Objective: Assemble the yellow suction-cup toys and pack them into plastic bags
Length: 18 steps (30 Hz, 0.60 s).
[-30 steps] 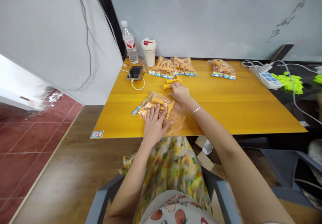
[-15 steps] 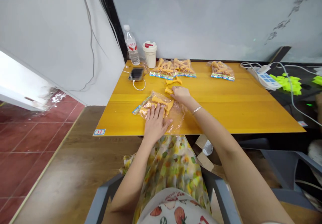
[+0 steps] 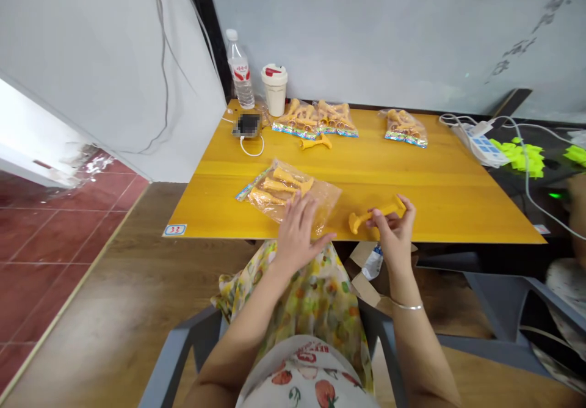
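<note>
Near the table's front edge, my right hand [image 3: 394, 231] is closed on a yellow plastic piece [image 3: 359, 220], a slim stem with a wider part at each end, held just above the wood. My left hand [image 3: 298, 231] lies with fingers stretched out on the near edge of a clear plastic bag [image 3: 327, 199] and holds nothing. Several similar yellow pieces [image 3: 286, 178] show in this bag, whose printed header [image 3: 249, 189] points left. Behind it, one loose yellow piece [image 3: 315, 143] rests on the tabletop.
Filled bags of yellow pieces [image 3: 297, 118] [image 3: 337, 118] [image 3: 403, 127] line the back of the table [image 3: 458, 206]. At the back left stand a water bottle [image 3: 240, 75], a lidded cup [image 3: 275, 90] and a cabled phone [image 3: 248, 125]. A power strip [image 3: 483, 145] and bright green pieces [image 3: 522, 157] lie right.
My right hand has taken one of the two loose yellow pieces from behind the bag and brought it right and toward me. My left hand has slid slightly right on the bag.
</note>
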Each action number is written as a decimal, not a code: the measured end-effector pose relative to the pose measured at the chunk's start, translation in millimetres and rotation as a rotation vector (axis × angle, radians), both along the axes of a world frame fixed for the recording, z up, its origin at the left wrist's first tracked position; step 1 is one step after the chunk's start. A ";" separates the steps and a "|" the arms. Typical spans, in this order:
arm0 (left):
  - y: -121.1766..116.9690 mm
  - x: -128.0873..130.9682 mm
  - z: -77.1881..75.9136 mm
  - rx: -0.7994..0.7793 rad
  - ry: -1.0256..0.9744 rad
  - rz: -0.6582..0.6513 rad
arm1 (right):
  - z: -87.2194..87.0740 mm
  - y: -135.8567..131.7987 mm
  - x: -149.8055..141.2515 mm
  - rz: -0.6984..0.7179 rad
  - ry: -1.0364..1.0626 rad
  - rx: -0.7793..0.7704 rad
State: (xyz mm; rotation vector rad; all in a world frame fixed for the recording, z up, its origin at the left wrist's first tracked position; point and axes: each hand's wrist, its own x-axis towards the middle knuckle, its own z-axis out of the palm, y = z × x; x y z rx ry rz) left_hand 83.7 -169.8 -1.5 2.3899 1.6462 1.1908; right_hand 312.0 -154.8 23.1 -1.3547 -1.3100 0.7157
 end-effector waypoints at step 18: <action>9.9 16.5 10.9 -0.056 -0.107 0.015 | -27.0 -7.7 -81.9 0.096 0.655 -0.003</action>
